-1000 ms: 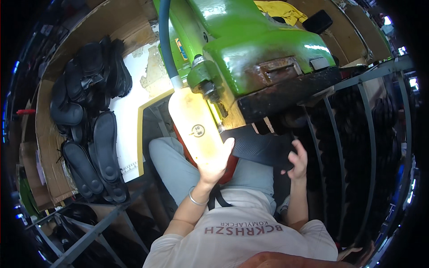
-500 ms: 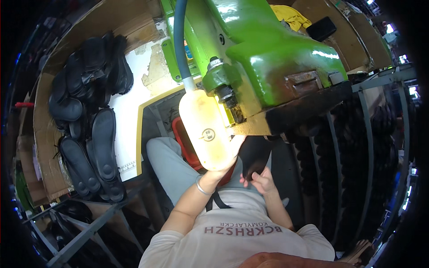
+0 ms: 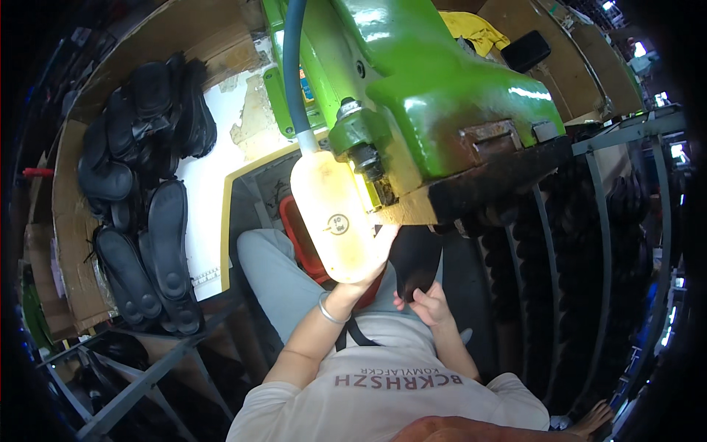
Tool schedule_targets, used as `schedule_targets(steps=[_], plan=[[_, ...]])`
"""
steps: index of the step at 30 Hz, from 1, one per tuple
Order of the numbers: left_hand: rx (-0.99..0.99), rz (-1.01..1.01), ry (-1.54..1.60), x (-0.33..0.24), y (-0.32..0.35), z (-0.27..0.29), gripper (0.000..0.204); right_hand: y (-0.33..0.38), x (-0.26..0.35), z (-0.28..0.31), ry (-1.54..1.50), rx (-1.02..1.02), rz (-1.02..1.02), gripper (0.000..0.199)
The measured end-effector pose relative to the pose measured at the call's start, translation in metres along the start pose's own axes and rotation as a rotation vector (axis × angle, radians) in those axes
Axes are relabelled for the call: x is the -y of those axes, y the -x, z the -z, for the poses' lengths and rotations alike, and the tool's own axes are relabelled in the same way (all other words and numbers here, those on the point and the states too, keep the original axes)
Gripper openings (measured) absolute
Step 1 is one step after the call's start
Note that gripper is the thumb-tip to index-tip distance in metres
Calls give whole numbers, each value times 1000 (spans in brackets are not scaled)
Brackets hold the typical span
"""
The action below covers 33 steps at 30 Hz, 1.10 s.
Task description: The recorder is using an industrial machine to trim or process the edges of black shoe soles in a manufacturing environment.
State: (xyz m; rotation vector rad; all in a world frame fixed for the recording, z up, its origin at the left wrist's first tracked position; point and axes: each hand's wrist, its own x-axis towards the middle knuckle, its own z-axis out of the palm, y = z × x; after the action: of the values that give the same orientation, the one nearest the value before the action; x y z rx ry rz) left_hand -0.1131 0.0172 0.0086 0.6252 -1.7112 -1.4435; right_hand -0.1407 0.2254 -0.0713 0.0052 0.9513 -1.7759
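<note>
A dark, smooth shoe piece (image 3: 417, 259) hangs beneath the head of a green machine (image 3: 449, 96), its upper end hidden by that head. Closed on the lower tip of the piece is my right hand (image 3: 427, 303), thumb in front and fingers curled behind. My left hand (image 3: 381, 254) reaches up beside the piece, with a metal bangle (image 3: 331, 309) on the wrist. Most of its fingers are covered by a glowing oval lamp (image 3: 335, 221) on a grey-blue flexible stem (image 3: 296, 66), so their grip does not show.
Black shoe footbeds (image 3: 169, 239) lie piled at the left beside a cardboard wall (image 3: 70, 243). A yellow-edged white tabletop (image 3: 210, 243) borders the machine. A red container (image 3: 298, 236) sits low near my knee. Metal racks (image 3: 549, 258) with dark pieces stand at the right.
The whole view has shifted very slightly. Both hands and the shoe piece keep nearly the same places under the machine.
</note>
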Motion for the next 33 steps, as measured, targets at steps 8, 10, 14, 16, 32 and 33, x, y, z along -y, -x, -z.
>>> schedule_targets(steps=[8,10,14,16,32,33], plan=[[-114,14,40,33,29,23,25,11,77,-15,139,-304,310,47],[-75,30,116,28,28,29,31,-3,104,-13,236,-275,348,42],[28,84,217,23,29,51,33,-35,147,-38,397,-220,393,27],[-70,98,135,27,30,59,24,-52,157,-48,453,-184,396,24],[78,460,200,36,64,158,26,-88,113,-125,698,146,343,35],[129,527,227,40,71,152,24,-90,113,-127,732,171,376,33]])
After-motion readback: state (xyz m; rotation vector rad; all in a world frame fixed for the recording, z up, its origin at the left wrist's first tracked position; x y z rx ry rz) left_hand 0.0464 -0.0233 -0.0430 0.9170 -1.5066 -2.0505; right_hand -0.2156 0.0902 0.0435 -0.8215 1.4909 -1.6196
